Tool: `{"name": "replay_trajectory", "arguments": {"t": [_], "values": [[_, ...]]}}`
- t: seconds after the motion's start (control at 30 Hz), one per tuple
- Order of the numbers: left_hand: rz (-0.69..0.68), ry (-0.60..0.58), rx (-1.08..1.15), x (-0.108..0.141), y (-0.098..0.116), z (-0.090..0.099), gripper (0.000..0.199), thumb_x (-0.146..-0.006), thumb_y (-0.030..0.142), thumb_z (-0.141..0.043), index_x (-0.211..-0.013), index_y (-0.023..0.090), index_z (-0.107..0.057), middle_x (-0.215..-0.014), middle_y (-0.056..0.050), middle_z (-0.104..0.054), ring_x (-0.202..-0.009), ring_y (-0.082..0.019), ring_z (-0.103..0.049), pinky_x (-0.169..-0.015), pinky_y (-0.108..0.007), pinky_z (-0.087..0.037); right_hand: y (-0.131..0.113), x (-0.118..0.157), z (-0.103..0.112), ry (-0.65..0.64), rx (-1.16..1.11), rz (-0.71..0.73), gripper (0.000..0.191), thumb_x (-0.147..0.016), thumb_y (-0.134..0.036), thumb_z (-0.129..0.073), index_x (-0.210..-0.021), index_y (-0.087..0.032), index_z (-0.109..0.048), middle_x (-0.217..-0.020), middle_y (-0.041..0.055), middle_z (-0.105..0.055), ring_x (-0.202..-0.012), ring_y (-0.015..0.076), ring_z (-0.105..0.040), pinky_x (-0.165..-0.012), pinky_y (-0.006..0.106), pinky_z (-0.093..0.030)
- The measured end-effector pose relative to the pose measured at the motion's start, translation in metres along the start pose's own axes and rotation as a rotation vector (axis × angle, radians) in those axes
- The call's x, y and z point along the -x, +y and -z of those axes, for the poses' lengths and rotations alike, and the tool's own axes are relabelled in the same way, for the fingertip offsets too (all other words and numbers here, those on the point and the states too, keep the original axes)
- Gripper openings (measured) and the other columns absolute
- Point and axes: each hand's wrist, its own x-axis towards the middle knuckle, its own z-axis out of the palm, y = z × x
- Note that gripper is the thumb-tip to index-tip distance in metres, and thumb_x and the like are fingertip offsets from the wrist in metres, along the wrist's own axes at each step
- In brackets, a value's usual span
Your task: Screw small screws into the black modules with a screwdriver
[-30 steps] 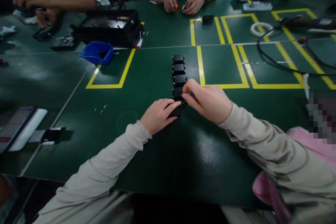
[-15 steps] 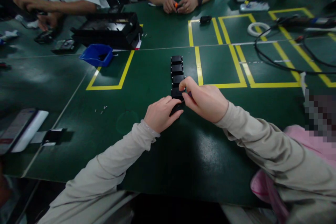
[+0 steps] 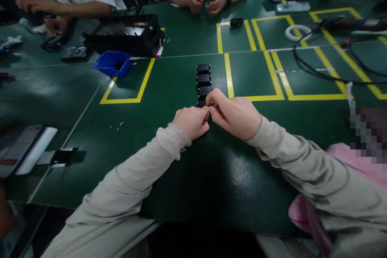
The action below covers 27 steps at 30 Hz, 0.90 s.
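Observation:
Several small black blocks [image 3: 203,78] with bright metal dots along their sides stand in a straight row on the green table. At the near end of that row my two hands meet. My left hand [image 3: 191,123] is closed, thumb and forefinger pressed together over the nearest dark piece, most of which is hidden. My right hand [image 3: 234,115] has thumb and curled forefinger pinched beside the nearer blocks. Its fingertips almost touch those of my left hand. Whatever either pinch holds is too small or covered to name.
Left of my hands lie several tiny metal bits [image 3: 117,126]. Beyond them are a blue bin [image 3: 111,64] and a stack of black trays [image 3: 121,38]. Black cables [image 3: 305,62] lie at right. A phone-like device [image 3: 27,149] sits at left. Across the table a person holds something orange-tipped.
My left hand has shifted slightly up and its thumb and forefinger have closed together at my right fingertips. The right hand has barely moved. Across the table, the person's hands have come apart.

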Motion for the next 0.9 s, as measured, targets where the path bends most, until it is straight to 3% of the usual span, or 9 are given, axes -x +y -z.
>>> {"name": "replay_trajectory", "arguments": {"t": [0.33,0.63,0.9], "values": [[-0.003,-0.025,-0.046,-0.001,0.005,0.002,0.027,-0.085,0.03,-0.046,-0.089,0.014,-0.067,-0.084,-0.013,-0.072,-0.082,-0.035,-0.072,-0.068,-0.042,-0.055,0.001,-0.001,0.0,-0.017,-0.009,-0.002,0.025,-0.098,-0.035,-0.043,-0.112,-0.018,-0.054,-0.082,0.0033,-0.071,-0.066,0.0178,-0.065,-0.056,0.026,-0.028],[0.008,-0.009,-0.064,0.005,0.005,0.005,0.028,-0.092,0.029,-0.042,-0.108,0.013,-0.058,-0.089,-0.013,-0.072,-0.083,-0.036,-0.072,-0.067,-0.041,-0.054,0.005,0.0,0.003,0.03,-0.041,0.005,0.022,-0.096,-0.031,-0.044,-0.109,-0.017,-0.056,-0.074,0.0018,-0.068,-0.063,0.0168,-0.062,-0.059,0.026,-0.034],[-0.011,0.002,0.1,0.02,-0.005,0.005,0.015,-0.097,0.027,-0.044,-0.106,0.017,-0.05,-0.096,-0.007,-0.069,-0.082,-0.025,-0.071,-0.064,-0.03,-0.047,0.008,0.005,0.011,0.149,-0.191,0.036,0.023,-0.095,-0.029,-0.043,-0.106,-0.016,-0.059,-0.076,0.0016,-0.066,-0.063,0.0135,-0.061,-0.063,0.026,-0.043]]}}
